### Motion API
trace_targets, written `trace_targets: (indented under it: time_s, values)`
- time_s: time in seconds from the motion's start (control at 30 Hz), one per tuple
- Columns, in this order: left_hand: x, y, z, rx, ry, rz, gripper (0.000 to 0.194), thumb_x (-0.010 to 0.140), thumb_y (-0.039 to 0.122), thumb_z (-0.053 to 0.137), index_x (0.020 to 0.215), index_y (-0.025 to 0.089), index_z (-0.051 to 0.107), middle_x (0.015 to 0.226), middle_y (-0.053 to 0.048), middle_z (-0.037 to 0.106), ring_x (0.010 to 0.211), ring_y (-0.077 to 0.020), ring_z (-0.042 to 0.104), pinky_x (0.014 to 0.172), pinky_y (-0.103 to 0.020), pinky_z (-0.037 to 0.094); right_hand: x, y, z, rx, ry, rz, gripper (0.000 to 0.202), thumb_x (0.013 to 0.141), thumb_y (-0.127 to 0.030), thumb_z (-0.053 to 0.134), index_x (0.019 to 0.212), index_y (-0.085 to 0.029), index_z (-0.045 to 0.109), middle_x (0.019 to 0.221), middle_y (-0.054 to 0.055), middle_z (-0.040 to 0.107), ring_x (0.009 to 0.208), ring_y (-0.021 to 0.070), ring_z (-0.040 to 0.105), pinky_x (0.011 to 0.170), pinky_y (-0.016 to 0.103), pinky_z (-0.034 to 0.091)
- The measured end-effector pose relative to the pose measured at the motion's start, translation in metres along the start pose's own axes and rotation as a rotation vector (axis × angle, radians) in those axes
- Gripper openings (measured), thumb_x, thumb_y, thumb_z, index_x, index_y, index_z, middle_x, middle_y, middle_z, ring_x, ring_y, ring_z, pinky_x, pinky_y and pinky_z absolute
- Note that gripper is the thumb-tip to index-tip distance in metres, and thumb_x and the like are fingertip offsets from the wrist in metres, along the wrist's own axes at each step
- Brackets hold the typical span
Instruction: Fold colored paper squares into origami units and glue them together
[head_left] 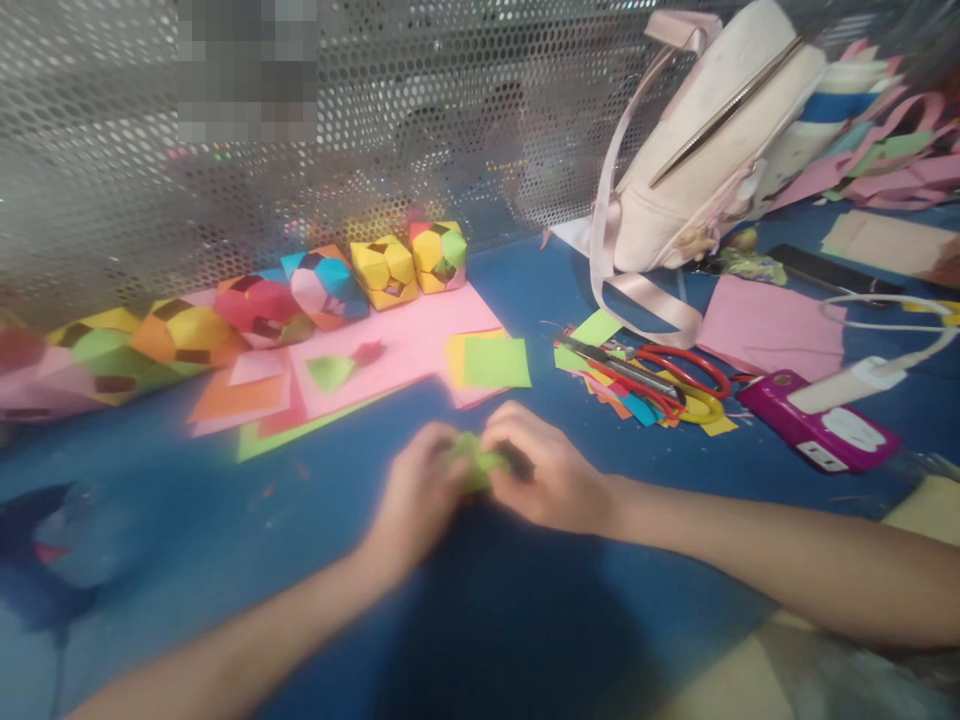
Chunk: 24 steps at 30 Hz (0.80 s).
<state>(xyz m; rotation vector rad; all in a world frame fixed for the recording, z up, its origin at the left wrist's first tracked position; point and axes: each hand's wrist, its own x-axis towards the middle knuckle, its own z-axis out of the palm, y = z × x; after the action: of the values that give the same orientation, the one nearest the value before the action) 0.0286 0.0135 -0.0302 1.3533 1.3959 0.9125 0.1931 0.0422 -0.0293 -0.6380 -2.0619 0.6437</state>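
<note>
Between my two hands is a small piece of green paper (474,462), blurred and partly covered by fingers, so its folds are hard to read. My left hand (424,490) pinches it from the left, fingers closed. From the right, my right hand (541,468) grips it with curled fingers. Just beyond lies a stack of yellow and green paper squares (496,362). A folded green piece (330,373) and a small dark pink piece (367,352) rest on a pink sheet (420,345).
Several folded paper balls (382,270) line the perforated metal panel (495,150). Right of my hands are red-handled scissors (694,368) on paper scraps, a purple power bank (817,420) with a white cable, and a pale pink bag (697,140). Blue cloth (225,540) covers the surface.
</note>
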Motion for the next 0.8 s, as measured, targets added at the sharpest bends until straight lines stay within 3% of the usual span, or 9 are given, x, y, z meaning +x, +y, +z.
trace_targets:
  time_s: [0.17, 0.27, 0.4, 0.53, 0.8]
  values:
    - [0.0000, -0.0002, -0.0008, 0.002, -0.009, 0.026, 0.006, 0.077, 0.015, 0.052, 0.082, 0.018, 0.052, 0.071, 0.002, 0.055, 0.054, -0.0086, 0.053, 0.053, -0.021, 0.044, -0.0002, -0.0015, -0.0021, 0.063, -0.006, 0.029, 0.008, 0.087, -0.017, 0.045, 0.082, -0.017, 0.051, 0.080, 0.004, 0.051, 0.078, 0.0144, 0.051, 0.072, 0.029, 0.045]
    - [0.0004, -0.0004, -0.0008, 0.018, -0.011, 0.039, 0.004, 0.079, 0.016, 0.052, 0.082, 0.017, 0.054, 0.072, 0.002, 0.056, 0.055, -0.0084, 0.052, 0.053, -0.021, 0.043, -0.0008, 0.0009, -0.0007, 0.075, 0.021, 0.151, 0.004, 0.086, -0.019, 0.048, 0.086, -0.017, 0.052, 0.082, 0.003, 0.053, 0.077, 0.0129, 0.052, 0.071, 0.027, 0.045]
    - [0.0007, 0.0001, -0.0006, 0.005, -0.012, 0.037, 0.004, 0.079, 0.020, 0.055, 0.082, 0.017, 0.055, 0.072, 0.001, 0.057, 0.055, -0.0086, 0.053, 0.053, -0.022, 0.044, 0.0004, 0.0009, 0.0001, 0.089, -0.032, 0.313, 0.007, 0.085, -0.022, 0.051, 0.090, -0.018, 0.055, 0.084, 0.002, 0.056, 0.075, 0.0118, 0.054, 0.066, 0.023, 0.046]
    - [0.0002, 0.0010, -0.0010, 0.008, -0.024, 0.024, 0.005, 0.079, 0.021, 0.054, 0.083, 0.017, 0.056, 0.073, 0.001, 0.058, 0.055, -0.0088, 0.054, 0.054, -0.022, 0.045, 0.0015, -0.0018, 0.0007, 0.080, -0.043, 0.323, 0.011, 0.086, -0.021, 0.048, 0.080, -0.017, 0.056, 0.077, 0.001, 0.057, 0.070, 0.0112, 0.054, 0.063, 0.022, 0.044]
    - [-0.0008, 0.0026, -0.0015, -0.031, -0.046, 0.016, 0.007, 0.081, 0.020, 0.050, 0.084, 0.018, 0.056, 0.074, 0.001, 0.058, 0.059, -0.0100, 0.056, 0.057, -0.023, 0.046, 0.0009, -0.0027, -0.0001, 0.081, -0.046, 0.330, 0.012, 0.087, -0.022, 0.046, 0.082, -0.017, 0.056, 0.078, 0.002, 0.056, 0.071, 0.0113, 0.054, 0.064, 0.023, 0.044]
